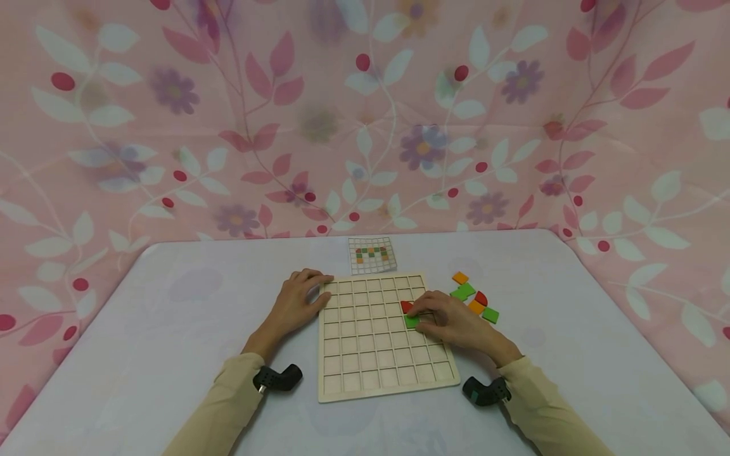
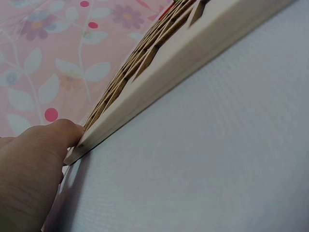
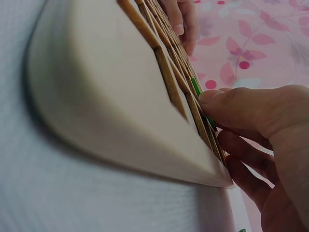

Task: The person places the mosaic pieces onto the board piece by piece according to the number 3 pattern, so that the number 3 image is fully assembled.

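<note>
A square wooden grid board [image 1: 365, 345] lies on the table with a red quarter-round tile [image 1: 406, 307] and a green square tile [image 1: 411, 322] toward its right side. My right hand [image 1: 456, 320] reaches over the board's right edge and pinches the green tile between thumb and index finger, low at the grid. The right wrist view shows the thumb [image 3: 212, 96] against the green tile [image 3: 195, 87], its other fingers near the board's edge. My left hand [image 1: 296, 297] rests at the board's upper left corner, fingertips touching the rim; in the left wrist view it sits at that corner.
Several loose orange, green and red tiles [image 1: 467, 291] lie just right of the board. A printed pattern card [image 1: 372, 266] with coloured cells sits behind the board's far edge. The white table [image 1: 199, 304] ends at a floral curtain [image 1: 365, 126].
</note>
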The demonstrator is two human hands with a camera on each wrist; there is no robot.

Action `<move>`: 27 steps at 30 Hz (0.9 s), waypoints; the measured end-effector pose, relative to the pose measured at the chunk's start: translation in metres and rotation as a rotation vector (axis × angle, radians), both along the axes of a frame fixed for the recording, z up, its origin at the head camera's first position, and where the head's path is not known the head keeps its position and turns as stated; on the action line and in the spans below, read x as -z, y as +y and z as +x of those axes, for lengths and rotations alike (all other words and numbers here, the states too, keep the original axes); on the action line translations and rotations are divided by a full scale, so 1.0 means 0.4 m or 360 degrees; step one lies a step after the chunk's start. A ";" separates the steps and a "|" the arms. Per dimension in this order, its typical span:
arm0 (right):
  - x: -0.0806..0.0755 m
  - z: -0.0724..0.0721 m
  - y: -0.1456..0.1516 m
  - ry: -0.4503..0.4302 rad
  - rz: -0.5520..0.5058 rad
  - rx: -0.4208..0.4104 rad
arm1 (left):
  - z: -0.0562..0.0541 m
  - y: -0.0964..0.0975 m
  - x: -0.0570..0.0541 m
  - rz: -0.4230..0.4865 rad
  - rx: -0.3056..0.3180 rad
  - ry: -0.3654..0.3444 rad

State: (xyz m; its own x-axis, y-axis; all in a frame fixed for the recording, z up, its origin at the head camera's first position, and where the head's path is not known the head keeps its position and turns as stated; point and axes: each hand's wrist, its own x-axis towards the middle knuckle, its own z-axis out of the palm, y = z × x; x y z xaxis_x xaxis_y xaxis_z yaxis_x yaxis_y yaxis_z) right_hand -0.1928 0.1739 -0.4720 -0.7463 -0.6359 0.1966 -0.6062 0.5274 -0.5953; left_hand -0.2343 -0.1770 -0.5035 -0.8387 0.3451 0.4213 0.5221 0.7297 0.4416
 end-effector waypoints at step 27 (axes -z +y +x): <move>0.002 -0.019 0.031 -0.0001 -0.0218 0.0051 | -0.005 -0.003 0.008 0.0009 0.0020 0.0019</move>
